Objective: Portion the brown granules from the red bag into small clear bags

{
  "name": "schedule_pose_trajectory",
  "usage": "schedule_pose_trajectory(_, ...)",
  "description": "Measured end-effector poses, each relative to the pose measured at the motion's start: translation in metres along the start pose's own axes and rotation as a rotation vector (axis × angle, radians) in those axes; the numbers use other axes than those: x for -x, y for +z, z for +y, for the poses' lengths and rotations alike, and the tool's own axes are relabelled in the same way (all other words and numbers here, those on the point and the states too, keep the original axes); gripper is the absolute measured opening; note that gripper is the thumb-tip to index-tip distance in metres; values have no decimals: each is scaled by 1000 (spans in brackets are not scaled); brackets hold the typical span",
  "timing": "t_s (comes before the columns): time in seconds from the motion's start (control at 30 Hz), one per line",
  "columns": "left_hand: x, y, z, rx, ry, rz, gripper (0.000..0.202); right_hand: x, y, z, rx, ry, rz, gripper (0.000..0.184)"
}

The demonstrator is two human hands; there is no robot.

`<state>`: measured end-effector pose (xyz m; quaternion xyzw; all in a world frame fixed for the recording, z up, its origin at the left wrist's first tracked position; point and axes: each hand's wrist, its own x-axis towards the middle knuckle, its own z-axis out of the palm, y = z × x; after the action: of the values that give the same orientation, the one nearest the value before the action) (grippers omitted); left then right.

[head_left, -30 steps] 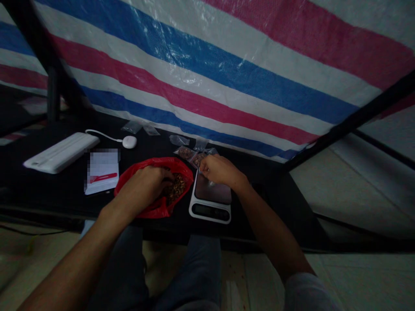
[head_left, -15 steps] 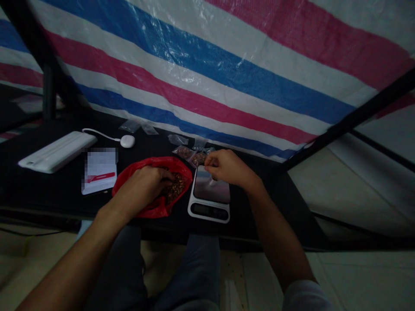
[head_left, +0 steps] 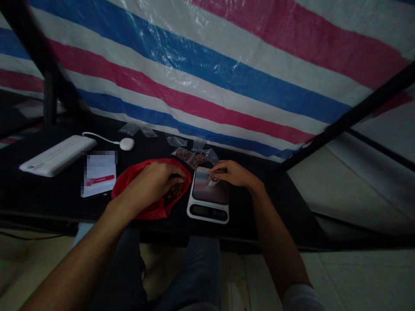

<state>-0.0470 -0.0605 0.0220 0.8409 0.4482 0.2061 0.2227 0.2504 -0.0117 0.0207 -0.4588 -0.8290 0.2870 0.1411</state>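
Note:
My left hand (head_left: 162, 179) is over the open red plastic bag (head_left: 129, 172), fingers curled together above the small brown bead-like pieces (head_left: 173, 194) inside. Whatever its fingertips hold is too small to make out. My right hand (head_left: 235, 173) has its fingers closed on a small white cup (head_left: 213, 181), tilted so that its mouth shows something brown inside. The cup is at the plate of a white digital scale (head_left: 207, 214); whether it rests there, I cannot tell. Behind the scale lie small clear bags (head_left: 199, 160) filled with brown pieces.
Flat clear bags (head_left: 129, 128) lie along the back of the black table (head_left: 58, 196). On the left are a long white case (head_left: 58, 155), a round white device (head_left: 126, 144) on a cord, and a phone-like screen (head_left: 100, 172). A striped sheet (head_left: 194, 77) hangs behind.
My right hand has turned and drawn slightly toward me, bringing the cup into clear view. My left hand has shifted right and up inside the red bag, fingers now closer together.

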Motion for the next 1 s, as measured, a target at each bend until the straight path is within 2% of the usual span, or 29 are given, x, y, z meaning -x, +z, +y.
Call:
schedule_pose_trajectory(0.07,-11,-2,11,2,49,9,24,-2,5,6,-37,-13,-21,17)
schedule_pose_trajectory(0.17,-32,-2,29,0,164,33,21,0,8,11,-86,-10,50,17)
schedule_pose_trajectory(0.3,-59,8,49,-20,307,-38,22,4,9,16,-195,17,95,19)
schedule_pose_trajectory(0.47,-77,26,56,-172,334,-110,25,8,11,27,-241,36,260,19)
schedule_pose_trajectory(0.7,-83,32,56,-258,365,-170,25,18,2,24,-339,23,326,20)
schedule_pose_trajectory(0.9,-84,32,57,-209,295,-134,21,26,3,18,-457,-18,222,23)
schedule_pose_trajectory(1.0,-83,29,59,-159,252,-129,19,25,6,16,-439,-16,183,24)
